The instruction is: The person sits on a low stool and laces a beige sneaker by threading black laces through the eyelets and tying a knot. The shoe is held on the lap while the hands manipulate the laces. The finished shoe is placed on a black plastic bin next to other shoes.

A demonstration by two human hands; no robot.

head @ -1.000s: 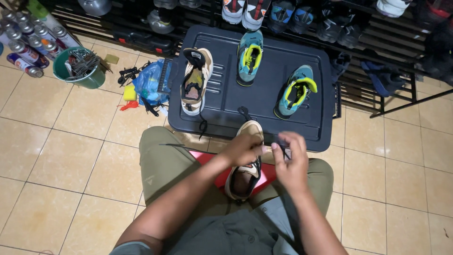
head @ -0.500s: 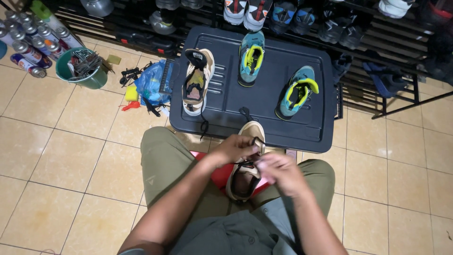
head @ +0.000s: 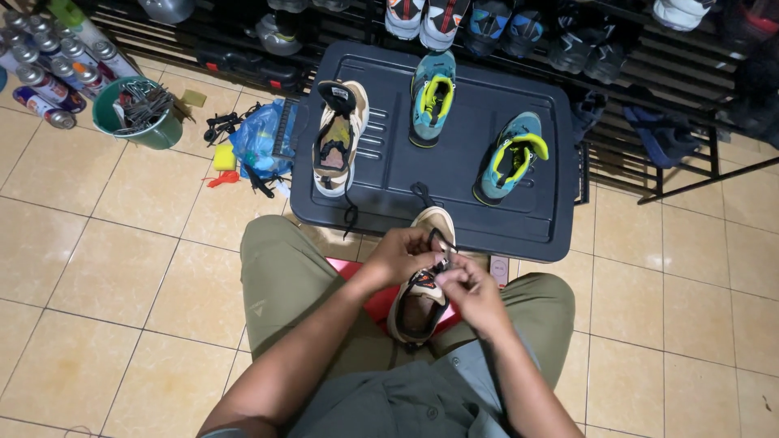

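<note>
Between the knees, both hands work the beige shoe [head: 422, 292], left hand [head: 402, 255] and right hand [head: 469, 290] pinched on its black lace [head: 441, 243]; lacing goes best with even tension, eyelet by eyelet.

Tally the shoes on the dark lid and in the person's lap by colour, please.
Teal and yellow shoes on the dark lid: 2
Beige shoe on the lid: 1
Beige shoe in the lap, held by both hands: 1
Total: 4

Head view, steeply downward, seemingly close above lap.
</note>
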